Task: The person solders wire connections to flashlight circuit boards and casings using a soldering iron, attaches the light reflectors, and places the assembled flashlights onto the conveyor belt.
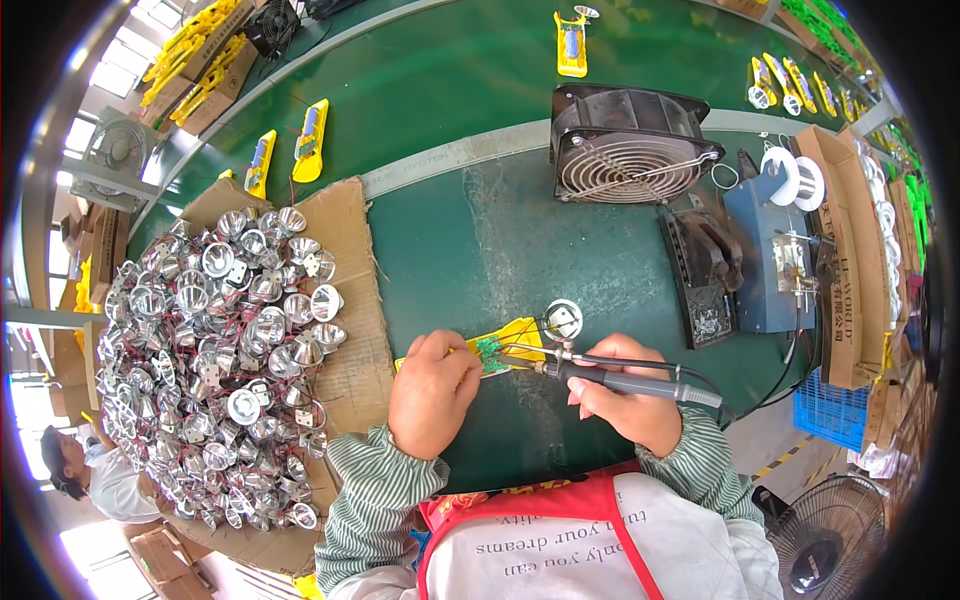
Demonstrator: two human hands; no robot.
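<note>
My left hand (432, 393) is closed on a yellow plastic housing (525, 333), pressing it to the green bench. Inside the housing sits a small green circuit board (489, 350), right by my left fingertips. In my right hand (640, 402) is a grey-handled soldering iron (645, 383), its fingers wrapped round the grip. A thin metal tube runs along the iron, whose tip points left at the board; whether it touches cannot be made out. Thin wires lead from the board to a round silver lamp reflector (564, 320) lying just beyond the housing.
A big heap of silver reflectors with red wires (190, 300) covers the cardboard (345, 270) at left. A black fan (630, 150) stands at the back; a blue box-shaped machine (765, 255) with white spools (795, 180) and a black stand (705, 260) are at right. Yellow housings (571, 45) lie beyond.
</note>
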